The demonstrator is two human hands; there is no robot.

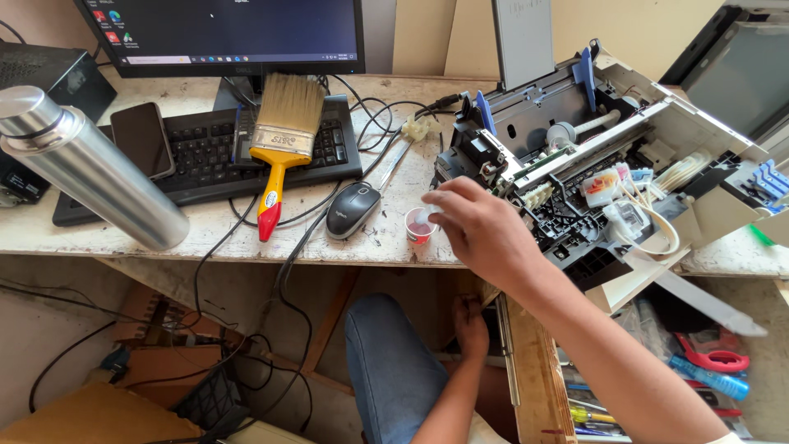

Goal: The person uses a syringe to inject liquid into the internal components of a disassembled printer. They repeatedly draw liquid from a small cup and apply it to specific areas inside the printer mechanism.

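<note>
On the worn white desk (pixel 99 234), we start at the left edge, where a steel flask (pixel 86 168) lies tilted on its side, cap toward the camera, next to a dark phone (pixel 142 138) that rests partly on a black keyboard (pixel 205 156). A wide paintbrush (pixel 281 140) with a yellow-and-red handle lies across the keys, bristles toward the monitor (pixel 230 33), kept within easy reach, we judge, for dusting parts. A black mouse (pixel 352 210) sits just right of the brush handle, its cable looping back among other wires.

Near the desk's front edge stands a small clear cup (pixel 420 225), upright and open, with a shallow pool of pinkish-red liquid at its bottom; we cannot tell what the liquid is. Our right hand (pixel 485 234) reaches across to it, fingers spread and curved, fingertips at the cup's rim on its right side. The grip is loose and part open; we cannot tell whether it has the cup pinched or only touches it.

Below the desk, our left hand (pixel 470 325) rests low by the knee, against the edge of an open drawer (pixel 534 370); whether it holds anything is hidden from us.

Farther right, an opened printer (pixel 625 164) sits tilted with its cover off, laying bare ink cartridges (pixel 604 185) and thin tubes. Beneath it the drawer holds loose tools, among them red-handled pliers (pixel 715 358).
</note>
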